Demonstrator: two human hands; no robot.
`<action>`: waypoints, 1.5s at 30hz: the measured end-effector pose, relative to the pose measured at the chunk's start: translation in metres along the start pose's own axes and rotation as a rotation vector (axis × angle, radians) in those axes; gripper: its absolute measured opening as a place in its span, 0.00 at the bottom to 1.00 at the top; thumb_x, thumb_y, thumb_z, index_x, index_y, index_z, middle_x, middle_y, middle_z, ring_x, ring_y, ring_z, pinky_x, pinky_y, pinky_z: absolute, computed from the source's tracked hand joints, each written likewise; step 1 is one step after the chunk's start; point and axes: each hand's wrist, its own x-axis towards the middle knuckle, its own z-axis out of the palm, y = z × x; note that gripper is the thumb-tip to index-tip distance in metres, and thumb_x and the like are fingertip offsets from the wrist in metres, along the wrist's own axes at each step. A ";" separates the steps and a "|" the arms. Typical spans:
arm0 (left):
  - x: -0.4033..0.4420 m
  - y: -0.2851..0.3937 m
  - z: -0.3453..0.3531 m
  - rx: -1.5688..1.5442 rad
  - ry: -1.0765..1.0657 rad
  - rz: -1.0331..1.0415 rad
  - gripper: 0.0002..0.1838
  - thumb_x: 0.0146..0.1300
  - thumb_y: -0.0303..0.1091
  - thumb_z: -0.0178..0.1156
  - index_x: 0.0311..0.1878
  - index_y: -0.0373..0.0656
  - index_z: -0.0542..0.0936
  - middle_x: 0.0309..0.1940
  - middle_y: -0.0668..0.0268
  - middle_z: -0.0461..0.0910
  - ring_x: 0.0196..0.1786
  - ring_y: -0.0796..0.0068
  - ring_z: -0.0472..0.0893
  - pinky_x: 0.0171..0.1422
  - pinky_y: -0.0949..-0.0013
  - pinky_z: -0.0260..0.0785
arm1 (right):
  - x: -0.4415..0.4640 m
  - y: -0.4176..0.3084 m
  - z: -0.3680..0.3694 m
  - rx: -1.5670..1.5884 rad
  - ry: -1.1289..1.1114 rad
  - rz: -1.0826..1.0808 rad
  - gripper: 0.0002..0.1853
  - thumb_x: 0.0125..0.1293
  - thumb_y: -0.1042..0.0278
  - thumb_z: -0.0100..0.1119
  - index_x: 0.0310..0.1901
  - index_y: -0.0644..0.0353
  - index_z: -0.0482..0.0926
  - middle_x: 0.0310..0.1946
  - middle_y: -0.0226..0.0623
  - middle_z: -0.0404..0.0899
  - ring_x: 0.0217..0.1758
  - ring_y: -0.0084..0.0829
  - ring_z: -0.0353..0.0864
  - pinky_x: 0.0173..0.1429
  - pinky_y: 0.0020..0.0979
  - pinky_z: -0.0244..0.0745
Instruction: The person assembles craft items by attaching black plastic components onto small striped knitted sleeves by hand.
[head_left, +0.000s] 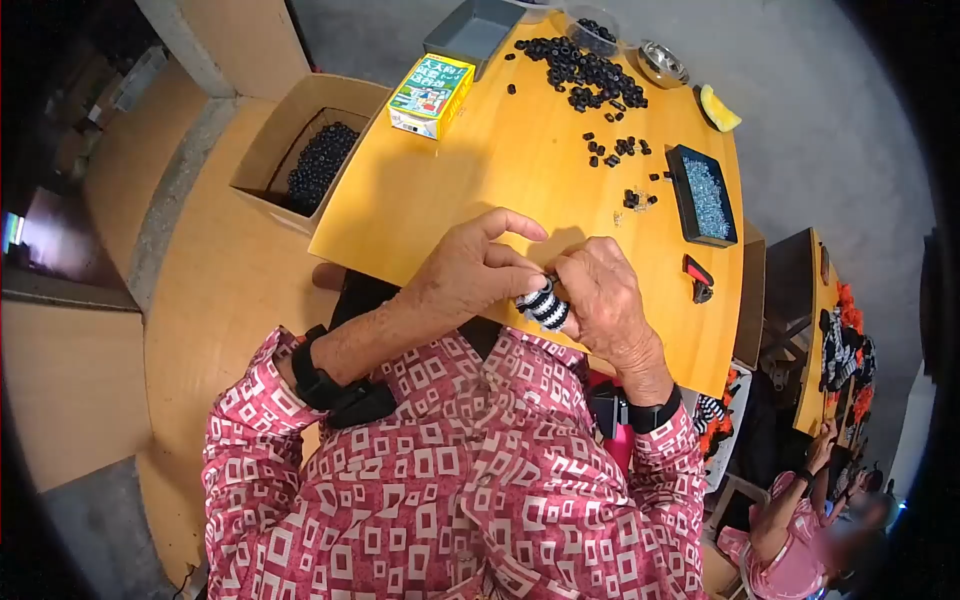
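Note:
In the head view, a small black-and-white striped knit piece (543, 306) is held between my two hands near the table's front edge. My left hand (478, 262) presses its thumb and a finger at the upper end of the piece, while its index finger reaches out above. My right hand (606, 298) curls around the other side of the piece, its fingertips pinched near the same upper end. Whatever small part lies between the fingertips is hidden. Small black cylindrical pieces (638, 199) and tiny clear bits (618, 219) lie beyond my right hand.
On the yellow table (400, 215) stand a yellow-green box (431, 97), a grey tray (472, 35), a metal bowl (662, 65) and a black tray (690, 200) of clear bits. A red-and-black tool (698, 278) lies right. A carton (290, 120) holds black pieces. A co-worker (800, 530) sits lower right.

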 end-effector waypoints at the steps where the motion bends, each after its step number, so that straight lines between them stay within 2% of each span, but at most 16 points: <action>1: 0.001 0.000 0.000 0.000 -0.001 0.000 0.21 0.67 0.24 0.64 0.62 0.40 0.72 0.40 0.66 0.85 0.44 0.86 0.80 0.51 0.80 0.72 | 0.001 0.000 0.000 -0.001 0.000 0.001 0.13 0.49 0.68 0.67 0.33 0.62 0.74 0.26 0.41 0.72 0.35 0.42 0.76 0.44 0.40 0.72; 10: 0.000 -0.003 0.003 -0.016 0.039 -0.013 0.20 0.64 0.23 0.66 0.57 0.42 0.73 0.39 0.67 0.85 0.43 0.84 0.81 0.49 0.79 0.73 | 0.001 -0.007 -0.005 -0.047 -0.030 0.001 0.12 0.50 0.68 0.66 0.33 0.63 0.74 0.27 0.42 0.72 0.36 0.43 0.75 0.44 0.41 0.72; 13: 0.001 -0.003 0.002 -0.021 0.041 -0.001 0.19 0.64 0.23 0.66 0.57 0.42 0.74 0.39 0.67 0.85 0.43 0.84 0.81 0.49 0.79 0.74 | 0.001 -0.009 -0.004 -0.046 -0.031 0.046 0.14 0.51 0.67 0.67 0.36 0.65 0.76 0.29 0.43 0.73 0.37 0.44 0.76 0.45 0.42 0.72; 18: 0.000 -0.005 0.002 -0.044 0.010 0.029 0.19 0.64 0.24 0.66 0.57 0.42 0.73 0.39 0.67 0.85 0.42 0.85 0.81 0.48 0.79 0.74 | -0.002 -0.009 0.003 0.055 0.037 0.087 0.19 0.52 0.66 0.69 0.44 0.67 0.79 0.38 0.44 0.80 0.46 0.45 0.81 0.50 0.42 0.75; 25: -0.001 -0.005 0.003 -0.070 -0.007 0.055 0.18 0.64 0.23 0.65 0.56 0.40 0.73 0.39 0.67 0.85 0.42 0.85 0.81 0.48 0.80 0.74 | -0.001 -0.010 0.008 0.067 0.111 0.077 0.20 0.50 0.64 0.72 0.41 0.66 0.80 0.37 0.43 0.81 0.44 0.43 0.82 0.48 0.41 0.76; 31: -0.003 0.003 0.006 -0.110 -0.062 0.061 0.24 0.64 0.22 0.66 0.61 0.40 0.70 0.40 0.65 0.85 0.42 0.85 0.81 0.48 0.79 0.74 | 0.005 -0.013 0.001 0.033 0.169 0.037 0.19 0.50 0.63 0.72 0.40 0.67 0.80 0.37 0.43 0.82 0.44 0.43 0.83 0.47 0.40 0.77; 36: -0.001 0.003 0.008 -0.096 -0.021 0.066 0.30 0.63 0.21 0.66 0.67 0.40 0.68 0.40 0.65 0.86 0.43 0.84 0.81 0.49 0.79 0.75 | 0.004 -0.014 -0.002 -0.074 0.120 0.023 0.19 0.51 0.65 0.69 0.43 0.69 0.80 0.37 0.44 0.82 0.45 0.43 0.83 0.50 0.40 0.76; 39: 0.000 0.002 0.008 -0.014 0.032 0.053 0.30 0.61 0.20 0.67 0.67 0.41 0.68 0.40 0.66 0.85 0.43 0.84 0.82 0.49 0.79 0.76 | 0.003 -0.014 0.001 -0.059 0.094 0.069 0.21 0.52 0.64 0.69 0.45 0.69 0.80 0.37 0.44 0.81 0.46 0.43 0.82 0.52 0.40 0.75; 45: -0.002 0.001 0.012 -0.039 0.031 0.028 0.31 0.60 0.18 0.67 0.66 0.42 0.69 0.38 0.67 0.85 0.42 0.84 0.82 0.48 0.79 0.76 | -0.001 -0.013 0.004 -0.031 0.051 0.099 0.23 0.53 0.62 0.67 0.48 0.68 0.79 0.38 0.44 0.80 0.47 0.43 0.81 0.52 0.40 0.75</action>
